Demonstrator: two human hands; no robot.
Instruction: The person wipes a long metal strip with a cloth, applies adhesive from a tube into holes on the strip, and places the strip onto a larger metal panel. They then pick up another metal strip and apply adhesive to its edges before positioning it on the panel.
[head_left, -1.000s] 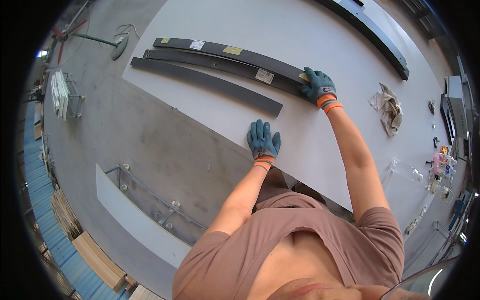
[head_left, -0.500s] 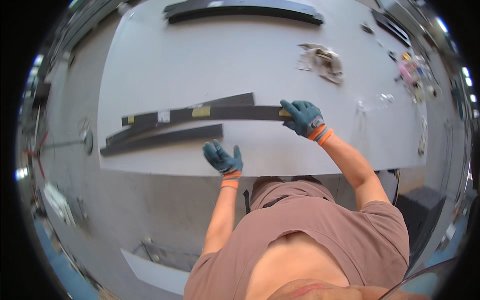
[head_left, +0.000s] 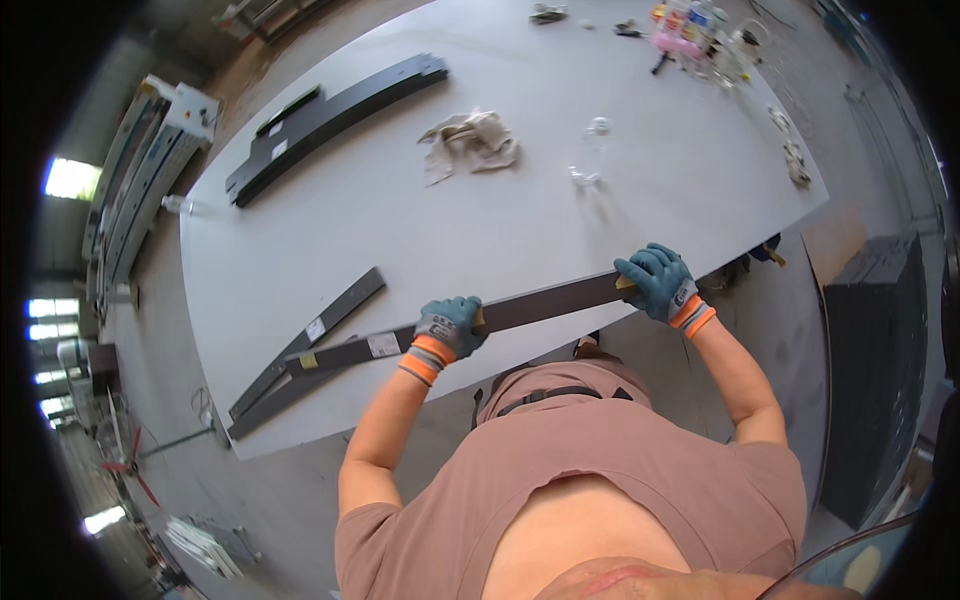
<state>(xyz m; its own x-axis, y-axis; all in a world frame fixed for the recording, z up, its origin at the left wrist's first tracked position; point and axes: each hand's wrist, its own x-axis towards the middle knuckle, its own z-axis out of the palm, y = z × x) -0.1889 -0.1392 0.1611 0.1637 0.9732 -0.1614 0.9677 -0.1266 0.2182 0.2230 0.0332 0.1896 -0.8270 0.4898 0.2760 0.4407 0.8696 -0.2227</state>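
Head view: holds a long dark strip (head_left: 555, 303) along the near side of the bench (head_left: 510, 230), left grip (head_left: 450, 326) clamped around its middle, right grip (head_left: 657, 282) on its right end, overlapping two other strips (head_left: 345, 303) at left. Seems mid-shift; likely calls for coordinated, level movement.

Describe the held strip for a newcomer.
On the white table, find the near edge. There, the gloved left hand and right hand hold a long dark strip. Its yellow patches distinguish it from the two dark strips by its left end.
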